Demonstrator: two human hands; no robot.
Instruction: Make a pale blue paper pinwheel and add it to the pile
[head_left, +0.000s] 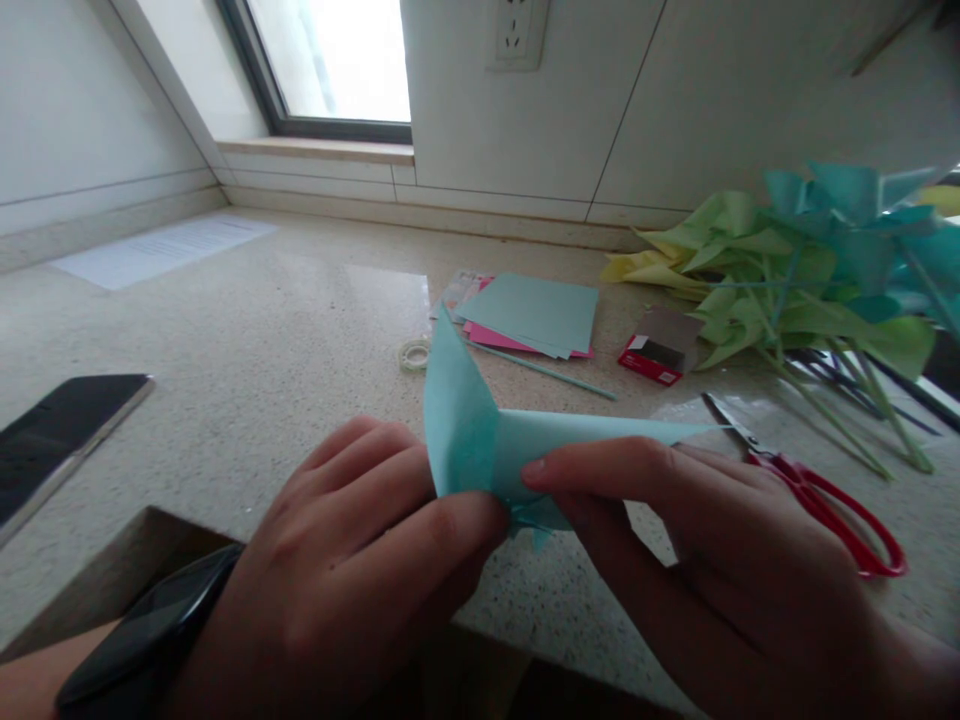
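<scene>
A folded light-blue paper (581, 430) is held up above the near part of the table (300, 340), the left hand (345, 560) with its grip closed on the lower end beside an upstanding flap, the right hand (720, 560) pinching the longer strip between its digits. Red-handled scissors (847, 520) lie beyond the right hand, blades partly behind the paper's tip; a tape roll (403, 356) and stacked paper sheets (536, 305) lie behind the work.
</scene>
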